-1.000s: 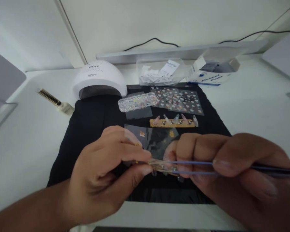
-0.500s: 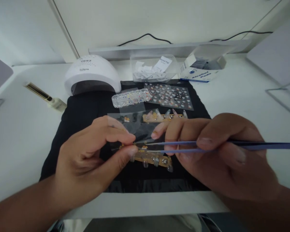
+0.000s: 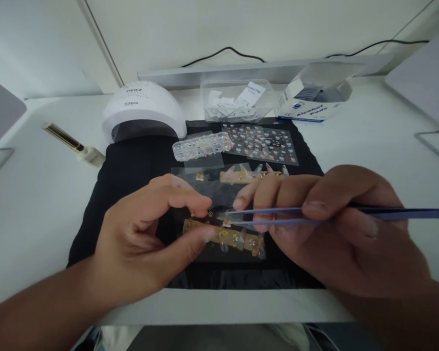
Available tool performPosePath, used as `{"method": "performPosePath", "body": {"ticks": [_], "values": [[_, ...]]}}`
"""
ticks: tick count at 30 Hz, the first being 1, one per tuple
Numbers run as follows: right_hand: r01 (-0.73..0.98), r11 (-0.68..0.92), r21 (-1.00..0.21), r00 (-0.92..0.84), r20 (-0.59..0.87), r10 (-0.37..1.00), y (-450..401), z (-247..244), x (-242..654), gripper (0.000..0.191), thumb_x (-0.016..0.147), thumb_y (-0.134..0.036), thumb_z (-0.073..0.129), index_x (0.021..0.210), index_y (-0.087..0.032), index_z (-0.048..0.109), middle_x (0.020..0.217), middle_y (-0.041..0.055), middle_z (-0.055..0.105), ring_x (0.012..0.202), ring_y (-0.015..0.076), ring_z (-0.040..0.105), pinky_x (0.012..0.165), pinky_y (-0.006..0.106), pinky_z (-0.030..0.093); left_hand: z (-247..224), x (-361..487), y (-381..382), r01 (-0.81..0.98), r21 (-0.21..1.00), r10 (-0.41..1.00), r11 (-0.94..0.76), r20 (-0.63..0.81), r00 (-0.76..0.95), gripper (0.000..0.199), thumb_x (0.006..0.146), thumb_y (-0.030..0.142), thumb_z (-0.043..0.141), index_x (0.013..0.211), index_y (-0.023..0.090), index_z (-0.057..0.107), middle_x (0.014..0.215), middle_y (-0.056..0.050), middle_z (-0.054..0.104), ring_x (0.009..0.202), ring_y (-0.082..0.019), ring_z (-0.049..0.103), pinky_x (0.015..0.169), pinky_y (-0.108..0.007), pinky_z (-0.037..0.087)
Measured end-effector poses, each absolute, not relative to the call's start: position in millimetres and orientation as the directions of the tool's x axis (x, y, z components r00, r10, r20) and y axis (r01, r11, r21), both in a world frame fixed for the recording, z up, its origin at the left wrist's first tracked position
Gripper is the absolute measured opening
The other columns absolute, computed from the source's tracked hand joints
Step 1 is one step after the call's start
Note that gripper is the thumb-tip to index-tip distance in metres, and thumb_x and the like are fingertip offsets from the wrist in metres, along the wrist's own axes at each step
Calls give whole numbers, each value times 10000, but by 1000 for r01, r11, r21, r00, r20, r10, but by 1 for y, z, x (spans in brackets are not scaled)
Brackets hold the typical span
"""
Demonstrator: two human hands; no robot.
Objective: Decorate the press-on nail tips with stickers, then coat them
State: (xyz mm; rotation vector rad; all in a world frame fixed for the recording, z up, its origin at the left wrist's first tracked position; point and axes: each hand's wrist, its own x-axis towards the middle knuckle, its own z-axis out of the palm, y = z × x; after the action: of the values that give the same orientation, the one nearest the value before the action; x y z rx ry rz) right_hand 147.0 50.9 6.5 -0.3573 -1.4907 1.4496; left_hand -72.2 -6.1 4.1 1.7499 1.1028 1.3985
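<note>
From the head camera, above a black cloth (image 3: pixel 131 170) on the white counter (image 3: pixel 376 131), the left hand (image 3: pixel 142 239) kept thumb and forefinger apart beside a clear sticker sheet (image 3: pixel 219 197); whether its other fingers held the sheet, I could not tell. The right hand (image 3: pixel 346 239) had its grip clamped on blue tweezers (image 3: pixel 417 213), their points slightly apart in front of the sheet. Behind the left thumb showed a wooden strip (image 3: pixel 197 227) bearing nail tips. A white lamp (image 3: pixel 142 109) stood farther back.
</note>
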Motion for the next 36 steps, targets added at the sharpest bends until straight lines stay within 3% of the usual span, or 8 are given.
{"method": "performPosePath", "body": {"ticks": [7,13,18,24,31,36], "values": [[-482,301,-823,-339,492,801,50,2,139,193,943,-308,636,925,-246,818,570,6,636,744,200,686,944,423,582,-2,-71,-4,98,906,910,-412,406,78,381,788,37,790,1104,245,735,879,-6,702,820,-160,676,767,-276,587],[-456,312,-833,-345,489,802,55,2,137,174,945,-312,653,907,-261,815,558,-4,607,887,224,724,1054,432,531,-5,-72,0,59,937,939,-343,343,25,266,903,95,724,1115,256,734,860,-3,693,730,-136,660,649,-238,578],[-441,404,-801,-287,553,783,61,-3,138,200,935,-292,628,874,-261,817,563,7,665,800,234,697,984,436,553,-6,-79,8,-10,932,930,-362,361,-66,211,933,124,713,1065,275,778,790,22,681,680,-119,637,653,-261,529],[-434,404,-805,-276,545,792,65,-7,141,174,916,-309,654,865,-275,817,544,8,657,785,246,699,965,440,551,-9,-93,19,61,926,898,-373,376,-228,150,927,209,748,990,331,807,779,21,670,702,-154,596,689,-327,489],[-381,350,-855,-319,477,819,64,-8,147,137,904,-365,697,865,-302,813,611,9,661,784,245,704,1000,477,537,-12,-88,19,53,939,908,-340,342,-243,107,900,214,780,980,279,807,755,18,666,685,-129,578,632,-259,492],[-380,292,-878,-384,437,814,60,-3,150,133,911,-363,693,907,-302,811,636,12,665,789,239,687,1002,490,551,-8,-79,14,64,933,925,-355,360,-120,217,862,76,757,990,250,779,852,6,672,750,-114,613,681,-209,532]]}}
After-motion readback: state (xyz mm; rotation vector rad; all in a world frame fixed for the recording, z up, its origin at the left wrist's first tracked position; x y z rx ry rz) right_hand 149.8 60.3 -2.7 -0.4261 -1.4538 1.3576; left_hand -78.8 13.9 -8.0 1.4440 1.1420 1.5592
